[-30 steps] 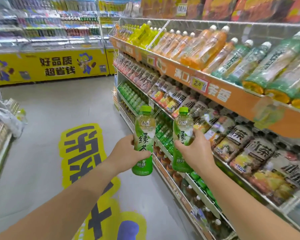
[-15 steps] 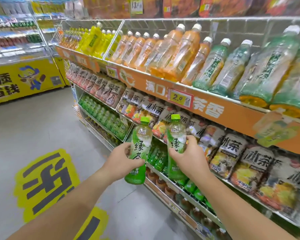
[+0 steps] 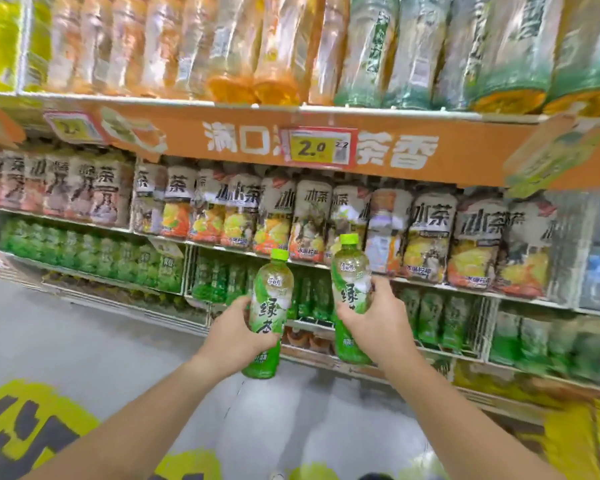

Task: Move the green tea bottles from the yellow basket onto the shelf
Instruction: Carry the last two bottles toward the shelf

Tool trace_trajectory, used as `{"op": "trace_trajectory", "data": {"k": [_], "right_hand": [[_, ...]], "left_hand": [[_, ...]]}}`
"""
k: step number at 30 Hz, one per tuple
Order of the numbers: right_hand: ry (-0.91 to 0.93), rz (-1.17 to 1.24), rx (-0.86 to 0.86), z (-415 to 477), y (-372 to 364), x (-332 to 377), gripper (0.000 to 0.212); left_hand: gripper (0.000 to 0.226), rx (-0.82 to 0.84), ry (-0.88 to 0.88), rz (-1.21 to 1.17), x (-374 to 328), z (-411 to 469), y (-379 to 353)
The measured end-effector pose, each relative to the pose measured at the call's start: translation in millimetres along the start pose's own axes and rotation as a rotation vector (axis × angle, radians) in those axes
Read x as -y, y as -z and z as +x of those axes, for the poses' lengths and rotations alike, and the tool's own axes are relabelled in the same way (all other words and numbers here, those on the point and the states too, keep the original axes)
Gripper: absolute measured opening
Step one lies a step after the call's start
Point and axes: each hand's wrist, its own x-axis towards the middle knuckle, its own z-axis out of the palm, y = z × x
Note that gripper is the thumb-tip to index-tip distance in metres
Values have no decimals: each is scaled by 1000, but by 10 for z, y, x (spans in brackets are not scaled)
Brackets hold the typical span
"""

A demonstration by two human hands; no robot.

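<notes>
Now | left fingers (image 3: 260, 342) grasp tea bottle (image 3: 272, 299) | right fingers (image 3: 378, 289) grasp second bottle (image 3: 350, 282) | before shelf edge (image 3: 447, 353)

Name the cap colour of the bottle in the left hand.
Lime green cap, clearest in the head view.

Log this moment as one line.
left hand: holds left bottle, cap up | right hand: holds right bottle, cap up | both before shelf, not yet placed

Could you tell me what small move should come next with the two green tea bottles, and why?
Probably carry both forward to the green-bottle shelf row: the left hand and right hand grip upright green-capped plastic tea bottles, one each, not yet shelved.
</notes>
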Motion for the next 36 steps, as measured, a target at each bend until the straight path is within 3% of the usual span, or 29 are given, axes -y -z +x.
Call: {"op": "trace_trajectory", "data": {"k": [3,12,25,33,36], "right_hand": [[-83,25,-24,-158,-137,-211,50],[-248,-51,0,-262,-472,-1062,41],[-242,-58,-80,1100,-1166,-2194,39],[-265,-92,-74,1890,-1383,-2567,60],[-244,-123,-114,2088,-1469,-2638,50]], "left_hand": [[51,81,13,31,117,59,-165],[53,221,48,54,611,469,-976],[47,109,-102,11,982,2032,-2171],[32,16,-190,-1,979,2653,-2742],[25,26,-216,-64,1036,2788,-2880]]}}
